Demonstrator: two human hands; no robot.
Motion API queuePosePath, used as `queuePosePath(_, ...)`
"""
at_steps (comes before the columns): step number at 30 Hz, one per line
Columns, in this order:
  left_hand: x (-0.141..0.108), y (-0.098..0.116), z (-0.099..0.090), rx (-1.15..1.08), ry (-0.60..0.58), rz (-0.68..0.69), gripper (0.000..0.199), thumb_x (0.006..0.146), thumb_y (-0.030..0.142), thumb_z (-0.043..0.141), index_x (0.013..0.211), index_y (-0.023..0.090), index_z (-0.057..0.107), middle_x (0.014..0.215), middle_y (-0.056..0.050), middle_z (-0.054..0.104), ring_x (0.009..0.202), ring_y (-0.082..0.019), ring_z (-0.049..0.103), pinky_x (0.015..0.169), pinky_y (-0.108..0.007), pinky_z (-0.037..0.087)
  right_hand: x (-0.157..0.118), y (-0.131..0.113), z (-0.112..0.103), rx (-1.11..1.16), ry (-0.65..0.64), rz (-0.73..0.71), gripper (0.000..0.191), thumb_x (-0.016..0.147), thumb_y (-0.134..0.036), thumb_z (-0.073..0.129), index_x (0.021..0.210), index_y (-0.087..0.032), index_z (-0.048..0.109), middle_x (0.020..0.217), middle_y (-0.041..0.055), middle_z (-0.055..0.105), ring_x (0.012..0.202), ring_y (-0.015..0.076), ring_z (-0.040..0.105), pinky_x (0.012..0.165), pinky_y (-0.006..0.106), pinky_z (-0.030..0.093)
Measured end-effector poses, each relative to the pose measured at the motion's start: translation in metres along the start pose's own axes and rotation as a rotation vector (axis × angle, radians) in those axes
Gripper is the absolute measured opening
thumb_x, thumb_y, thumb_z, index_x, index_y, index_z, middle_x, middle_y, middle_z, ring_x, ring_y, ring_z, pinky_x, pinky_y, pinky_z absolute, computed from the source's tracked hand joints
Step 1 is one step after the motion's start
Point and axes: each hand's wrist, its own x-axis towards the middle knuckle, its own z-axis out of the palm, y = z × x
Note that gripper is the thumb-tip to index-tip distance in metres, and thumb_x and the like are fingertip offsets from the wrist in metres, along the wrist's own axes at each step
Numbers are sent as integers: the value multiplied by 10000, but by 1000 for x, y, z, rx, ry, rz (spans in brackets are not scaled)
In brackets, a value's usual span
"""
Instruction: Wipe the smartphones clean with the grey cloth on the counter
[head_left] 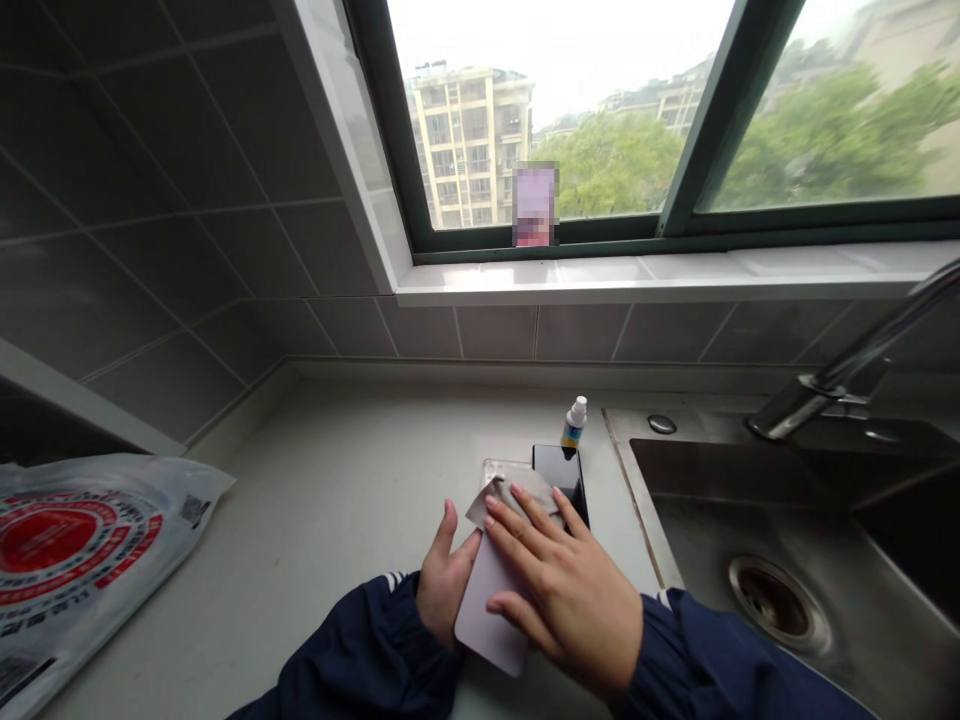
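A pale lavender phone (491,610) lies tilted across my left hand (444,580), back face up. The fingers of that hand are hidden beneath it, and its thumb sticks up clear of the edge. My right hand (574,590) holds a thin grey cloth (491,503) against the upper part of the phone under its outstretched fingers. Just beyond, a clear phone case (496,466) shows partly on the counter. To the right lies a black glossy phone or screen (559,468), partly covered by the right hand. Behind it stands a small white-capped bottle (574,424).
At right a steel sink (679,530) with a tap (795,400) is set into the white counter (360,450). A white plastic bag (150,540) with red print lies at left. Tiled wall and a window with a sill (600,275) stand behind.
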Motion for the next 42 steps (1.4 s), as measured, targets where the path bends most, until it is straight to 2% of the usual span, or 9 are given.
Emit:
queuePosePath(4, -2, 2, 1, 42, 5, -67, 803, 849, 734, 168, 1480, 245, 250, 1346, -158, 525, 1148, -337, 570, 993, -511, 367, 3, 8, 3, -41, 72, 8, 572, 964, -434, 434, 1468, -177, 345, 1550, 65, 261, 1430, 353, 197, 1109, 642, 202)
queuePosePath(7, -3, 4, 2, 84, -22, -175, 812, 797, 794, 157, 1463, 335, 225, 1250, -152, 575, 887, -330, 666, 788, -530, 459, 5, 15, 6, 16, 150, 34, 454, 980, -300, 401, 1414, -172, 445, 1508, 76, 370, 1360, 323, 361, 1089, 552, 321)
queuePosePath(13, -3, 3, -2, 117, -53, -163, 803, 806, 772, 107, 1389, 269, 335, 1118, -167, 619, 838, -345, 666, 704, -507, 469, 10, 33, -1, 417, 335, 219, 333, 993, -316, 384, 1166, -190, 640, 1146, 73, 676, 1052, 197, 622, 927, 307, 475)
queuePosePath(18, -2, 4, 2, 111, 50, -80, 708, 866, 598, 223, 1366, 137, 419, 1227, -225, 583, 863, -339, 654, 695, -478, 487, 11, 42, -13, 433, 388, 375, 342, 984, -395, 400, 847, -193, 640, 762, 28, 650, 713, 172, 613, 658, 276, 446)
queuePosePath(21, 0, 2, 1, 109, 172, 27, 619, 875, 489, 312, 1265, 66, 539, 1128, -217, 644, 839, -321, 655, 687, -465, 507, 9, 35, -15, 446, 326, 392, 355, 958, -438, 448, 753, -202, 615, 610, -10, 604, 550, 143, 555, 542, 251, 385)
queuePosePath(25, 0, 1, -2, 103, 238, 85, 487, 895, 418, 385, 1162, 90, 627, 942, -159, 711, 813, -281, 665, 728, -436, 522, 6, 18, -11, 519, 196, 345, 342, 944, -437, 470, 740, -205, 615, 639, -6, 660, 544, 135, 574, 546, 236, 381)
queuePosePath(30, -1, 9, 9, 72, 274, 127, 527, 908, 395, 416, 1387, 176, 440, 1220, -150, 631, 847, -252, 659, 729, -392, 516, 5, 9, -5, 563, 104, 349, 349, 949, -456, 454, 764, -205, 612, 668, 1, 675, 556, 140, 579, 567, 241, 393)
queuePosePath(34, -1, 11, 12, 174, 318, 205, 616, 908, 464, 436, 1436, 157, 362, 1303, -184, 558, 830, -216, 631, 751, -370, 504, 4, 3, -1, 600, 44, 363, 354, 948, -481, 451, 815, -206, 629, 657, -6, 654, 537, 127, 560, 538, 225, 367)
queuePosePath(42, -5, 3, 5, 667, 394, 444, 710, 801, 388, 664, 1438, 324, 356, 1329, -95, 522, 805, -141, 537, 674, -260, 467, -2, -20, 14, 623, -54, 392, 384, 847, -609, 554, 974, -262, 660, 668, -10, 638, 558, 138, 550, 548, 228, 340)
